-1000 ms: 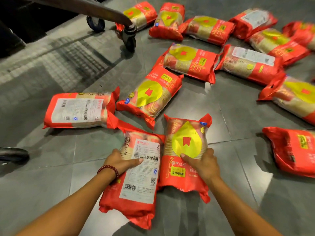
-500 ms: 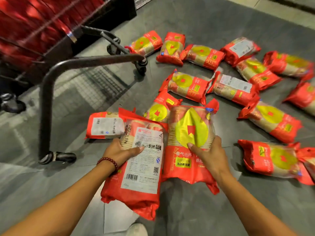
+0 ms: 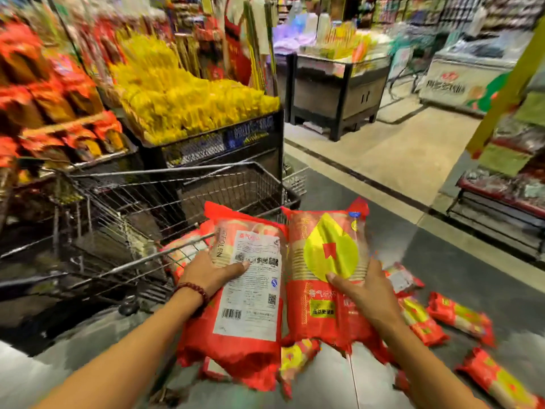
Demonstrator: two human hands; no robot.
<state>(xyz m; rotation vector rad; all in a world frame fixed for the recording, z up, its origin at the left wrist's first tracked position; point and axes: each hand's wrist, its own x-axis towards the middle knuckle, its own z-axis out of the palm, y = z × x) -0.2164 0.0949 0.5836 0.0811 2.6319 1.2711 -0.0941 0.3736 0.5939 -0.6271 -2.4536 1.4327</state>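
Observation:
My left hand [image 3: 210, 273], a bead bracelet on its wrist, grips a red pack of paper cups [image 3: 246, 302] whose white label faces me. My right hand [image 3: 364, 290] grips a second red pack [image 3: 327, 270] with a yellow leaf mark on its front. Both packs are held up side by side, just in front of the near right corner of a wire shopping cart [image 3: 165, 208]. The fingers behind each pack are hidden.
Several more red packs [image 3: 460, 315] lie on the dark floor at the right and under the held ones. Behind the cart stands a bin of yellow goods [image 3: 188, 104]. Red goods fill shelves at left. A dark display stand [image 3: 339, 87] and a freezer [image 3: 466, 78] stand farther back.
Both hands have lifted their packs off the floor to the cart's height. The view has swung up from the floor to the cart and the shop aisle.

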